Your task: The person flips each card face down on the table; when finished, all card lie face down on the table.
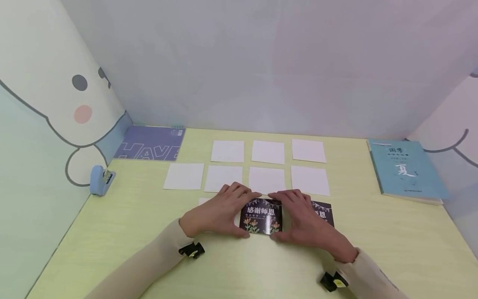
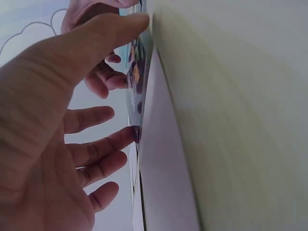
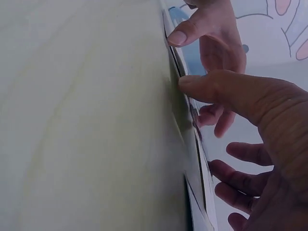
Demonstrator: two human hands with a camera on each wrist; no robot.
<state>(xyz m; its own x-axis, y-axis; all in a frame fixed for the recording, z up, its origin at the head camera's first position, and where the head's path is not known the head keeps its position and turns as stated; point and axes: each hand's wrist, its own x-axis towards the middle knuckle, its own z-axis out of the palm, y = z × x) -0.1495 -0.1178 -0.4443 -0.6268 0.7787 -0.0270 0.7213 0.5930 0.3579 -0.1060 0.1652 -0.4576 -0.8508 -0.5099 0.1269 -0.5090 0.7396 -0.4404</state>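
A black card point(image 1: 261, 218) with white Chinese lettering, bunting and orange flowers lies in front of me. My left hand point(image 1: 222, 211) holds its left side, thumb at the near edge and fingertips at the far edge. On its right side my right hand point(image 1: 306, 218) grips it the same way. A second, similar black card point(image 1: 324, 211) shows partly from behind the right hand. The left hand mostly covers a white card point(image 1: 203, 200). In the left wrist view, the left thumb point(image 2: 130, 26) touches the near edge; the right thumb point(image 3: 195, 85) does so in the right wrist view.
Several blank white cards point(image 1: 228, 150) lie in two rows beyond the hands. A purple notebook point(image 1: 149, 143) lies at the back left, with a blue stapler point(image 1: 100, 180) by the left edge. At the right is a blue book point(image 1: 407, 170).
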